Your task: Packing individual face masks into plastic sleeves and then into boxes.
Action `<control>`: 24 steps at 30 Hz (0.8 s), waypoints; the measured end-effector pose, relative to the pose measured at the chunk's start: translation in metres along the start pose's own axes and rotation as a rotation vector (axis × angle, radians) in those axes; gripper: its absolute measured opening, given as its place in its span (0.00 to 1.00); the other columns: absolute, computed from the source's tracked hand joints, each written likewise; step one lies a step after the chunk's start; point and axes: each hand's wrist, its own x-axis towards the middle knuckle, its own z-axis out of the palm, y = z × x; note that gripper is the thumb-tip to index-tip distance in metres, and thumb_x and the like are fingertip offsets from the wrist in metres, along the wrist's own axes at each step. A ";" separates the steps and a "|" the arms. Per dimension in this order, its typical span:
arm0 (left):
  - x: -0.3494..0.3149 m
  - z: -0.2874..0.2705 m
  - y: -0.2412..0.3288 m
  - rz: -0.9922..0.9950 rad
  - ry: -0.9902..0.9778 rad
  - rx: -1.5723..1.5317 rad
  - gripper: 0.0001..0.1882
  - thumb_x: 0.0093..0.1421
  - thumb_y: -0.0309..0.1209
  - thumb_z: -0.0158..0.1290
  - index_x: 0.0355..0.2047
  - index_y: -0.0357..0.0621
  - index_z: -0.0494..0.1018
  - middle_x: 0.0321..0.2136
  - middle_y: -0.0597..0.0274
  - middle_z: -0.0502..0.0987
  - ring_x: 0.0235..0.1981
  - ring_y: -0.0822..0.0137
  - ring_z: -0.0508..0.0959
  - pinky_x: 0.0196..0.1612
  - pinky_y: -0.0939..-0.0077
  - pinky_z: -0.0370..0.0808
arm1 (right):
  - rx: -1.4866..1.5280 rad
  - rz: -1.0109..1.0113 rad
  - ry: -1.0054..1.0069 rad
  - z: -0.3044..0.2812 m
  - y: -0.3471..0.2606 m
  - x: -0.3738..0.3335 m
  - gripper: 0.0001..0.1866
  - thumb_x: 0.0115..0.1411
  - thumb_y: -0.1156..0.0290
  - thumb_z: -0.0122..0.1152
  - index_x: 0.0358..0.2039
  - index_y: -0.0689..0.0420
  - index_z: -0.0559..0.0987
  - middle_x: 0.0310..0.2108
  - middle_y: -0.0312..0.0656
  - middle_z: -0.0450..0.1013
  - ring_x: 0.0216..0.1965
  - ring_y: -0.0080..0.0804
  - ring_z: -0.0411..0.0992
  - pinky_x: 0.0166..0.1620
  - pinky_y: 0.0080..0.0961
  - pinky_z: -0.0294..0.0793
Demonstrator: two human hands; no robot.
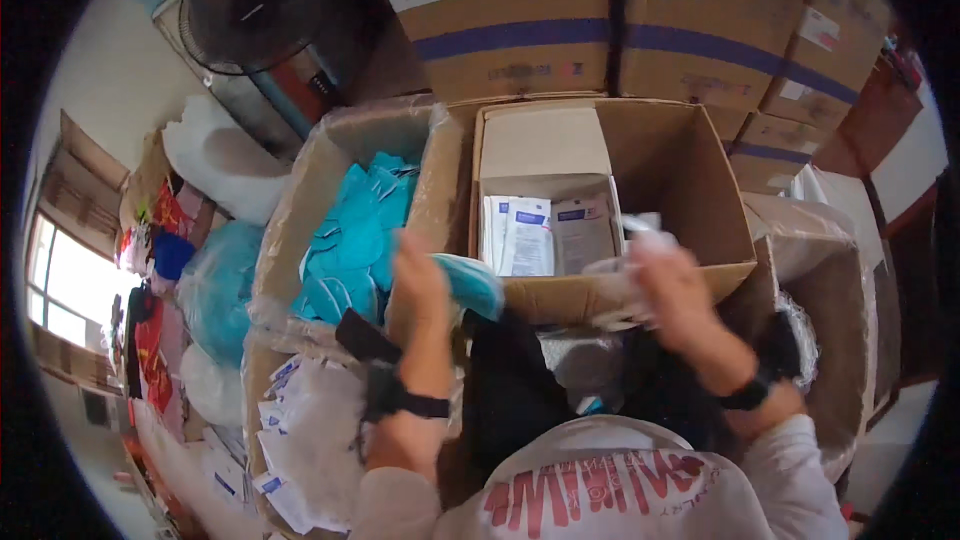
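My left hand is closed on a teal face mask with a pale edge, between the left boxes and the middle carton. My right hand is at the front right of that carton, its fingers closed on a whitish, thin pouch, smeared by motion. Inside the middle carton, a white inner box holds upright white packets with blue print. A heap of teal masks fills the plastic-lined box at the left.
Nearer on the left, a lined box holds many white packets. An open carton with clear plastic stands at the right. Large taped cartons are stacked behind. A black fan and teal-filled bags are at the left.
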 end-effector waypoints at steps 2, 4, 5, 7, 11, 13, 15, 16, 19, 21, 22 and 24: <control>0.056 -0.037 -0.011 0.121 0.177 0.103 0.24 0.63 0.42 0.36 0.27 0.30 0.70 0.23 0.50 0.73 0.25 0.57 0.70 0.32 0.63 0.66 | -0.384 0.087 0.279 -0.047 0.061 -0.021 0.11 0.60 0.66 0.46 0.37 0.59 0.71 0.31 0.45 0.70 0.31 0.41 0.68 0.38 0.35 0.67; 0.113 -0.075 -0.013 0.239 0.304 0.229 0.18 0.62 0.38 0.36 0.29 0.35 0.69 0.26 0.46 0.73 0.32 0.53 0.73 0.36 0.60 0.68 | -0.443 0.270 0.402 -0.115 0.109 -0.055 0.13 0.60 0.64 0.46 0.38 0.60 0.70 0.32 0.47 0.70 0.31 0.41 0.69 0.37 0.35 0.68; 0.140 -0.091 -0.009 0.216 0.388 0.278 0.17 0.62 0.37 0.36 0.30 0.36 0.70 0.29 0.44 0.73 0.33 0.50 0.73 0.36 0.58 0.68 | -0.421 0.382 0.455 -0.147 0.134 -0.082 0.13 0.59 0.64 0.46 0.39 0.60 0.70 0.33 0.48 0.70 0.31 0.40 0.69 0.36 0.36 0.69; 0.182 -0.096 -0.004 0.280 0.431 0.298 0.20 0.61 0.41 0.38 0.38 0.34 0.70 0.35 0.43 0.72 0.38 0.49 0.72 0.43 0.60 0.66 | -0.359 0.671 0.514 -0.207 0.173 -0.155 0.15 0.59 0.63 0.46 0.40 0.61 0.69 0.34 0.49 0.70 0.30 0.40 0.69 0.35 0.36 0.70; 0.209 -0.076 -0.058 0.207 0.110 1.066 0.21 0.59 0.43 0.42 0.39 0.35 0.70 0.37 0.46 0.72 0.41 0.52 0.71 0.46 0.62 0.64 | -0.982 1.126 -0.110 -0.256 0.226 -0.358 0.16 0.57 0.61 0.48 0.34 0.62 0.74 0.29 0.51 0.71 0.30 0.43 0.70 0.35 0.33 0.69; 0.225 -0.076 -0.115 0.367 -0.029 0.828 0.19 0.59 0.41 0.44 0.39 0.36 0.70 0.37 0.47 0.72 0.41 0.52 0.70 0.46 0.63 0.65 | -0.830 1.192 -0.136 -0.224 0.235 -0.353 0.17 0.55 0.61 0.51 0.31 0.64 0.75 0.27 0.52 0.72 0.30 0.45 0.71 0.35 0.33 0.68; 0.201 -0.047 -0.112 0.482 -0.249 0.529 0.15 0.58 0.38 0.47 0.38 0.38 0.70 0.36 0.50 0.72 0.40 0.56 0.71 0.45 0.66 0.65 | -0.535 1.314 0.006 -0.186 0.215 -0.316 0.17 0.53 0.62 0.55 0.28 0.67 0.74 0.27 0.54 0.72 0.32 0.46 0.72 0.33 0.37 0.68; 0.149 0.003 -0.082 0.369 -0.314 0.229 0.14 0.59 0.37 0.46 0.39 0.38 0.69 0.35 0.54 0.72 0.40 0.60 0.71 0.45 0.68 0.66 | -0.625 1.218 0.010 -0.173 0.211 -0.320 0.16 0.54 0.62 0.54 0.29 0.66 0.74 0.29 0.53 0.72 0.31 0.43 0.72 0.33 0.35 0.68; 0.039 0.083 -0.010 0.070 -0.926 0.054 0.16 0.61 0.37 0.44 0.42 0.37 0.67 0.39 0.56 0.72 0.41 0.66 0.70 0.46 0.73 0.66 | -0.069 1.173 0.329 -0.116 0.214 -0.271 0.13 0.56 0.67 0.54 0.38 0.63 0.73 0.38 0.48 0.71 0.41 0.40 0.69 0.44 0.28 0.66; -0.006 0.118 -0.048 -0.007 -1.106 -0.078 0.17 0.60 0.38 0.43 0.42 0.38 0.70 0.45 0.47 0.69 0.47 0.60 0.68 0.50 0.72 0.63 | -0.207 0.873 0.262 -0.068 0.181 -0.179 0.11 0.56 0.70 0.53 0.36 0.64 0.73 0.40 0.49 0.70 0.43 0.42 0.68 0.45 0.29 0.66; -0.018 0.134 -0.060 0.130 -1.048 0.135 0.19 0.59 0.41 0.44 0.42 0.39 0.71 0.49 0.42 0.65 0.52 0.52 0.65 0.54 0.67 0.60 | -0.178 0.741 0.180 -0.060 0.162 -0.144 0.11 0.55 0.70 0.54 0.36 0.64 0.73 0.39 0.49 0.69 0.43 0.43 0.68 0.46 0.29 0.66; -0.044 0.152 -0.059 -0.052 -0.984 0.323 0.24 0.58 0.42 0.43 0.47 0.35 0.66 0.50 0.39 0.63 0.55 0.48 0.60 0.57 0.63 0.56 | -0.093 0.609 0.052 -0.050 0.134 -0.108 0.10 0.55 0.71 0.54 0.36 0.63 0.73 0.38 0.50 0.69 0.43 0.45 0.68 0.46 0.30 0.66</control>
